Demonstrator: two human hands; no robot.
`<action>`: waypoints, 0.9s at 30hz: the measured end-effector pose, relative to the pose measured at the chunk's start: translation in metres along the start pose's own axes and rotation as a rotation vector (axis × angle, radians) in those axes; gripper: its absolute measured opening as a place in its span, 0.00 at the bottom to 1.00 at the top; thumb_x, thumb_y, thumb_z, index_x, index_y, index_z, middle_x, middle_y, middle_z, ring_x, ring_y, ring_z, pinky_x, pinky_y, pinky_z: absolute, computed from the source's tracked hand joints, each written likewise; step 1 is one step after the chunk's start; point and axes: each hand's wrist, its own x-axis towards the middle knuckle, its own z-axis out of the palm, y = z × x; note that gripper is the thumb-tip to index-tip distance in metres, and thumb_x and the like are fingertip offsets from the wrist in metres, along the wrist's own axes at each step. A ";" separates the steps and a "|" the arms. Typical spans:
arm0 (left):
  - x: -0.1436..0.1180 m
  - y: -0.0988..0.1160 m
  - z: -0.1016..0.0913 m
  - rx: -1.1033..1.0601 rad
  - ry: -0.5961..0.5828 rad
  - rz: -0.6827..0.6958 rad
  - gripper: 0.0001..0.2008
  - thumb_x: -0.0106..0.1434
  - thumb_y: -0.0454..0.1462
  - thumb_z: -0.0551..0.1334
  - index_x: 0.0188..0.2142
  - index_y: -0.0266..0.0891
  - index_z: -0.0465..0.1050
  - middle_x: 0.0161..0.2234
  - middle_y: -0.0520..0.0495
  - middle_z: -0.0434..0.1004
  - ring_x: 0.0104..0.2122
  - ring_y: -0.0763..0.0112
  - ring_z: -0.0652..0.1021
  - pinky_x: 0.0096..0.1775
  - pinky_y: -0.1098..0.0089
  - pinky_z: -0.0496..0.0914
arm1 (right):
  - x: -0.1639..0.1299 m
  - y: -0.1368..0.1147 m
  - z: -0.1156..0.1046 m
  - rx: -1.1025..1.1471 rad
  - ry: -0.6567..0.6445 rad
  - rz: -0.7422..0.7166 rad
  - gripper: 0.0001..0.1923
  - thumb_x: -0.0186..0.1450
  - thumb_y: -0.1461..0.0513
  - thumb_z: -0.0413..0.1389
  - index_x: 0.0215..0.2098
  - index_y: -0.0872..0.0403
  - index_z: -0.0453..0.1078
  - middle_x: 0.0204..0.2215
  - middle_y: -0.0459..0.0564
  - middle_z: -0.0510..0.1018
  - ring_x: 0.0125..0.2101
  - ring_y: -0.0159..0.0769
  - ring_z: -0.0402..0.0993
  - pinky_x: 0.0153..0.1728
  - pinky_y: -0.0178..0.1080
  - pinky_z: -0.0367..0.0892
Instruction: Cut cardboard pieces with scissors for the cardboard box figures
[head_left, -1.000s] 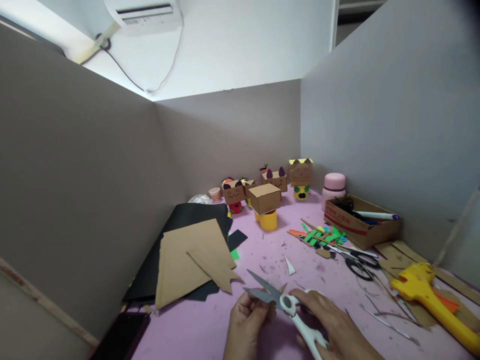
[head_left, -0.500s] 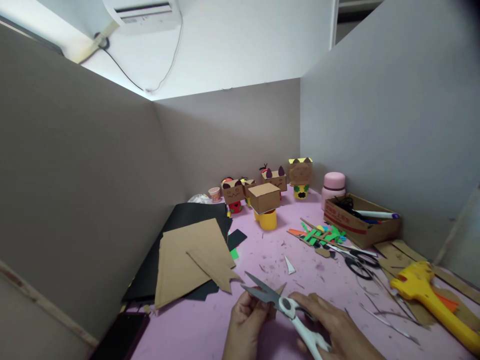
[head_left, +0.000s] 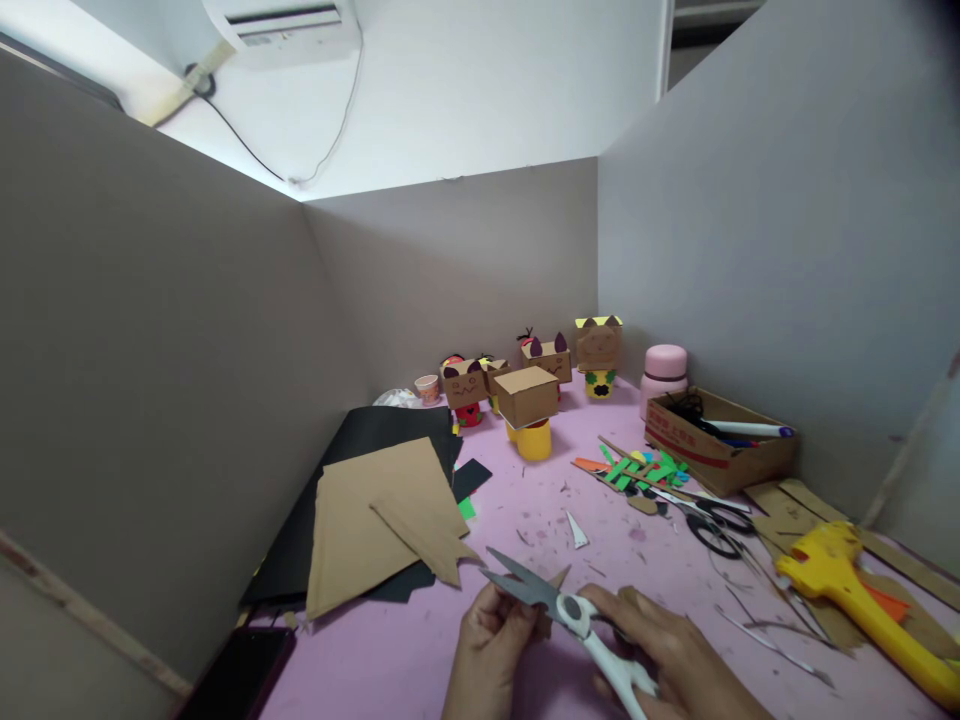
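White scissors point(head_left: 576, 614) sat in the right hand point(head_left: 667, 645), its fingers wrapped round the handles, blades parted; the left hand point(head_left: 489, 642), fingertips pinched together, held a brown scrap point(head_left: 560, 577) at the blades, over the pink table point(head_left: 345, 675).

Left hand point(head_left: 489, 638) pinching, fingers point(head_left: 486, 604) curled; right hand point(head_left: 664, 645) gripping (some fingers hidden), both near together.

White-handled scissors point(head_left: 576, 614) with grey blades point(head_left: 534, 589), tan cardboard point(head_left: 360, 550) and black sheets point(head_left: 369, 428) at left, lilac desk point(head_left: 360, 660), yellow glue gun point(head_left: 825, 562) lower right
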 end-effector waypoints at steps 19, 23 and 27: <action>0.009 -0.004 -0.006 -0.026 0.041 -0.022 0.16 0.40 0.44 0.74 0.28 0.37 0.78 0.23 0.50 0.74 0.24 0.74 0.69 0.29 0.73 0.61 | 0.009 -0.005 -0.004 -0.090 0.010 0.009 0.23 0.59 0.56 0.53 0.51 0.52 0.68 0.31 0.53 0.77 0.30 0.42 0.74 0.31 0.37 0.66; 0.010 -0.003 -0.005 -0.026 0.028 -0.023 0.16 0.41 0.44 0.73 0.27 0.37 0.77 0.21 0.52 0.72 0.23 0.76 0.68 0.29 0.73 0.60 | 0.009 -0.003 0.000 -0.041 0.038 0.001 0.23 0.57 0.55 0.56 0.50 0.51 0.69 0.29 0.51 0.78 0.28 0.40 0.74 0.29 0.35 0.66; 0.007 0.005 0.001 -0.011 0.008 -0.027 0.15 0.43 0.44 0.73 0.22 0.36 0.72 0.16 0.57 0.67 0.18 0.80 0.63 0.25 0.75 0.56 | 0.011 -0.011 -0.002 0.010 0.035 -0.006 0.18 0.56 0.58 0.56 0.43 0.55 0.72 0.27 0.50 0.79 0.27 0.39 0.73 0.28 0.34 0.65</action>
